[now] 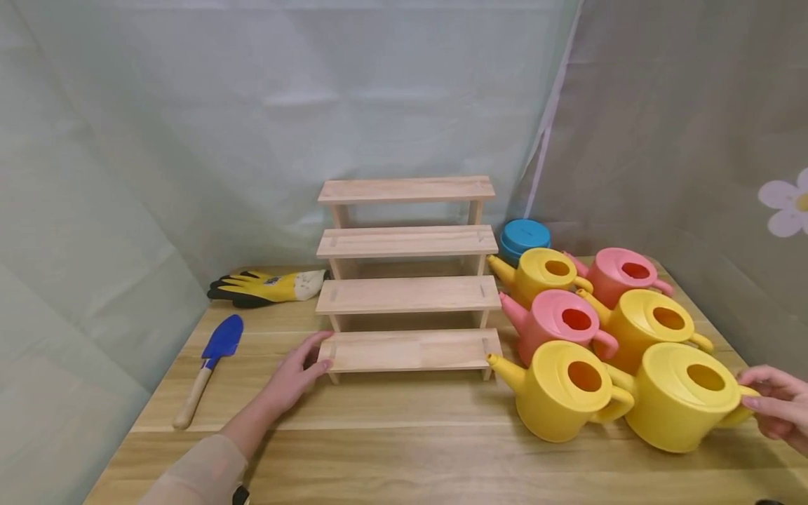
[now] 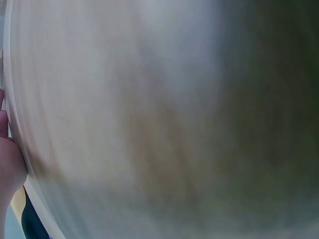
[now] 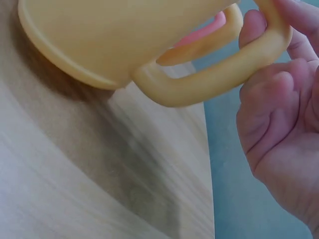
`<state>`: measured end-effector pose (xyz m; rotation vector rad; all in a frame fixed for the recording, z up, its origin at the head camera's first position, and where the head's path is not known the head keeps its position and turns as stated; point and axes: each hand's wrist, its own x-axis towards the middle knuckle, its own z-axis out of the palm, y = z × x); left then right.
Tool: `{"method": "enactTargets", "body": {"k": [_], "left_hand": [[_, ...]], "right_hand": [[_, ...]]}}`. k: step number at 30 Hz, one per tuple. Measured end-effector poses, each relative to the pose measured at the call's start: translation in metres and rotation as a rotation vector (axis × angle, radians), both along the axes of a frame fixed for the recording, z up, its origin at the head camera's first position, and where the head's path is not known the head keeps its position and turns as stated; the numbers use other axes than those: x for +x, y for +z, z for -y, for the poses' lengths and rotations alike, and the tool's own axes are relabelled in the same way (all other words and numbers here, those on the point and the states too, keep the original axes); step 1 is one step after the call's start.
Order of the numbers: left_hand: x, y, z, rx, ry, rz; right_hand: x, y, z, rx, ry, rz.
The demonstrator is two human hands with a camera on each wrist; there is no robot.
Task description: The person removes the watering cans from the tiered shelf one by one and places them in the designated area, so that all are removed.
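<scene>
At the right edge of the head view, my right hand [image 1: 779,405] pinches the handle of the front-right yellow watering can [image 1: 684,396]. Up close in the right wrist view, thumb and fingers meet on the yellow handle [image 3: 214,82] while the other fingers curl beside it. My left hand [image 1: 297,372] rests at the left end of the lowest step of a wooden tiered stand [image 1: 410,351], its thumb and fingers spread at the board's corner. Blurred wood fills most of the left wrist view, with only part of the left hand [image 2: 9,164] at its edge.
More watering cans crowd the table's right side, including a yellow one [image 1: 558,410] in front and pink ones [image 1: 558,322] behind. Blue round containers [image 1: 525,235] stand at the back. Leftward lie yellow-black gloves [image 1: 271,287] and a blue trowel [image 1: 222,338]. Fabric walls [image 1: 379,105] enclose the table.
</scene>
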<state>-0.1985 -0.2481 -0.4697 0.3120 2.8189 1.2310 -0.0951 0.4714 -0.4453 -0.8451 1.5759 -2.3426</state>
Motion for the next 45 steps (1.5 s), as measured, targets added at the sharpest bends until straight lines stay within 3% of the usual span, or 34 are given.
{"method": "enactTargets", "body": {"k": [3,7,10,18,23,32,37,43,45], "left_hand": [[0.0,0.0,-0.001,0.021,-0.005,0.007],[0.001,0.0,-0.001,0.037,-0.012,0.008],[0.0,0.0,-0.001,0.038,-0.002,0.006],[0.0,0.001,0.0,0.027,-0.012,-0.003],[0.001,0.002,0.001,0.044,-0.024,-0.027],[-0.001,0.001,-0.002,0.041,-0.035,-0.035],[-0.003,-0.001,-0.003,0.056,-0.042,-0.015],[-0.002,0.001,0.001,0.021,-0.041,0.015],[-0.002,0.002,0.002,0.023,-0.045,0.021]], "right_hand": [[0.003,-0.001,-0.002,0.054,-0.006,0.043],[0.008,0.0,-0.006,0.22,-0.065,0.106],[0.008,0.002,-0.006,0.281,-0.073,0.111],[0.005,0.002,-0.001,0.216,-0.038,0.067],[0.003,0.0,-0.001,0.25,-0.078,0.081],[0.001,0.0,-0.005,0.3,-0.013,0.057],[0.002,0.005,-0.007,0.346,-0.033,0.04],[-0.006,0.015,-0.006,0.282,-0.005,-0.034],[-0.009,0.018,-0.006,0.289,-0.032,-0.061]]}}
